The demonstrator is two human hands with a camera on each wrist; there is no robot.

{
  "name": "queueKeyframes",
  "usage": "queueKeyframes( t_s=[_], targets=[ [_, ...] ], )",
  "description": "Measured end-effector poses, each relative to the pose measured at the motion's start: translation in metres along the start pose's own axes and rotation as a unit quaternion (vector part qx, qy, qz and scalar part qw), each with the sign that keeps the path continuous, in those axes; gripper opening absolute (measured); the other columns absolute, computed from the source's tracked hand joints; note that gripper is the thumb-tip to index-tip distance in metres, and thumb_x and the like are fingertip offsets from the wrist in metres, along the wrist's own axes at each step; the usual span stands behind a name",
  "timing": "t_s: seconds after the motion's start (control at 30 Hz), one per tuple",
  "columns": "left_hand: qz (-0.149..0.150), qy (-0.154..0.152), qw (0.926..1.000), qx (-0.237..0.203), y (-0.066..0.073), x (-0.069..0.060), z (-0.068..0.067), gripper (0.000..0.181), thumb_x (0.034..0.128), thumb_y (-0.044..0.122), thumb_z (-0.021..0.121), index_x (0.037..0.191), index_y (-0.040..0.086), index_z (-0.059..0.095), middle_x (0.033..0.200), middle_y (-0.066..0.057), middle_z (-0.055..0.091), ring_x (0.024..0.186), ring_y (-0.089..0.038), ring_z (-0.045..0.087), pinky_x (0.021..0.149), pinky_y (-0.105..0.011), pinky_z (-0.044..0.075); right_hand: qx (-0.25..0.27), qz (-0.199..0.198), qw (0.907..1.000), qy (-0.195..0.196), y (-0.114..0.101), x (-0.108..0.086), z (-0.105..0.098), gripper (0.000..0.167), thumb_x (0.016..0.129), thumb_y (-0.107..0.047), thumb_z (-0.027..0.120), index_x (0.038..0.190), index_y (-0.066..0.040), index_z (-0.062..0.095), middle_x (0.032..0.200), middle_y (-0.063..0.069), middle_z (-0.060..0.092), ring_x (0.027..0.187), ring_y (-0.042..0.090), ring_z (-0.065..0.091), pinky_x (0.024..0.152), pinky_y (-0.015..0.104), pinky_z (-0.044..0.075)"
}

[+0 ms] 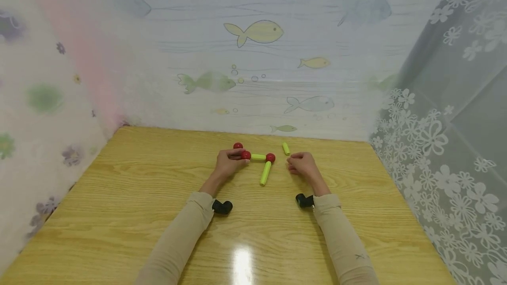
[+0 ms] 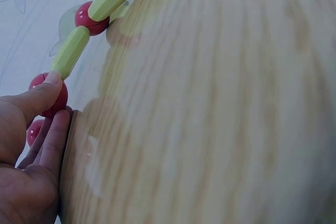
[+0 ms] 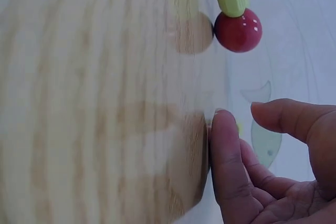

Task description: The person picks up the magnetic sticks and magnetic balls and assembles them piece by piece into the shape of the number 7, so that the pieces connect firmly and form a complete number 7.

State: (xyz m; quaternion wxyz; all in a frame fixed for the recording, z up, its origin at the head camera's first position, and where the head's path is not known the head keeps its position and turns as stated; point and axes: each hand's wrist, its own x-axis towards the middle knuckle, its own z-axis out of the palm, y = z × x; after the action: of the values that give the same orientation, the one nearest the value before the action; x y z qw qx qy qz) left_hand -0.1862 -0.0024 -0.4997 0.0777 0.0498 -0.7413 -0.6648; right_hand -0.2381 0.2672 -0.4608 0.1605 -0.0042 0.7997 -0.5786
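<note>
My left hand (image 1: 227, 165) pinches a red ball (image 1: 246, 155) between thumb and fingers. From that ball a yellow-green stick (image 1: 259, 157) runs right to another red ball (image 1: 270, 158), and a second yellow-green stick (image 1: 264, 175) points from there toward the front. Behind the left fingers lies a further red ball (image 1: 238, 145), partly hidden in the left wrist view. To the right of the joined pieces is my right hand (image 1: 304, 166), its thumb and fingers apart with nothing between them in the right wrist view. Just beyond its fingertips rests a loose yellow-green stick (image 1: 286, 148).
All the pieces are near the back edge of a wooden table (image 1: 158, 214). Behind it hangs a curtain (image 1: 336, 25) with printed fish. A flowered sheer curtain (image 1: 447, 175) is on the right. Black wrist cameras (image 1: 222, 207) sit at both cuffs.
</note>
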Motion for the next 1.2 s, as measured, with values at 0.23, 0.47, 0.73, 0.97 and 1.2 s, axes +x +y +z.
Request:
queueKeyframes(
  t_s=[0.23,0.47,0.73,0.97,1.2],
  targets=[
    [-0.001,0.003,1.0,0.001,0.001,-0.001,0.0,0.041,0.0737,0.007,0.082,0.113,0.007,0.07,0.11,-0.013,0.065,0.099,-0.025,0.064,0.082,-0.033,0.053,0.022,-0.015,0.9996,0.014,0.001,0.01,0.0,0.041,0.092,-0.006,0.058,0.129,0.01,0.047,0.112,0.022,0.057,0.08,0.021,0.065,0.069,0.028,0.056],
    [-0.005,0.003,1.0,0.003,-0.002,-0.001,0.002,0.04,0.0734,0.008,0.082,0.112,0.008,0.07,0.109,-0.013,0.066,0.098,-0.024,0.064,0.081,-0.032,0.053,0.029,-0.02,0.9993,0.015,0.004,0.016,-0.001,0.043,0.091,-0.004,0.059,0.13,0.01,0.045,0.119,0.026,0.054,0.085,0.024,0.065,0.071,0.028,0.056],
    [0.003,-0.002,1.0,0.002,-0.002,-0.001,0.002,0.041,0.0727,0.007,0.082,0.112,0.007,0.07,0.106,-0.011,0.067,0.096,-0.023,0.065,0.081,-0.032,0.053,0.035,-0.024,0.999,0.015,0.004,0.018,-0.002,0.044,0.092,-0.003,0.057,0.131,0.012,0.043,0.12,0.028,0.052,0.084,0.024,0.065,0.069,0.027,0.056],
    [0.006,0.001,1.0,0.004,-0.001,0.001,0.002,0.04,0.0729,0.006,0.082,0.111,0.006,0.07,0.108,-0.011,0.067,0.098,-0.023,0.064,0.082,-0.032,0.053,0.018,-0.026,0.9993,0.022,0.003,0.027,-0.001,0.046,0.092,-0.007,0.058,0.132,0.011,0.043,0.119,0.025,0.052,0.081,0.02,0.063,0.065,0.025,0.055],
    [0.01,0.0,0.9999,-0.004,-0.003,0.003,0.001,0.04,0.0726,0.005,0.082,0.11,0.005,0.07,0.107,-0.01,0.067,0.096,-0.022,0.065,0.081,-0.03,0.053,-0.001,-0.033,0.999,0.029,0.004,0.039,-0.001,0.049,0.094,-0.018,0.059,0.133,0.007,0.045,0.112,0.02,0.056,0.067,0.013,0.059,0.056,0.022,0.052]
  ],
)
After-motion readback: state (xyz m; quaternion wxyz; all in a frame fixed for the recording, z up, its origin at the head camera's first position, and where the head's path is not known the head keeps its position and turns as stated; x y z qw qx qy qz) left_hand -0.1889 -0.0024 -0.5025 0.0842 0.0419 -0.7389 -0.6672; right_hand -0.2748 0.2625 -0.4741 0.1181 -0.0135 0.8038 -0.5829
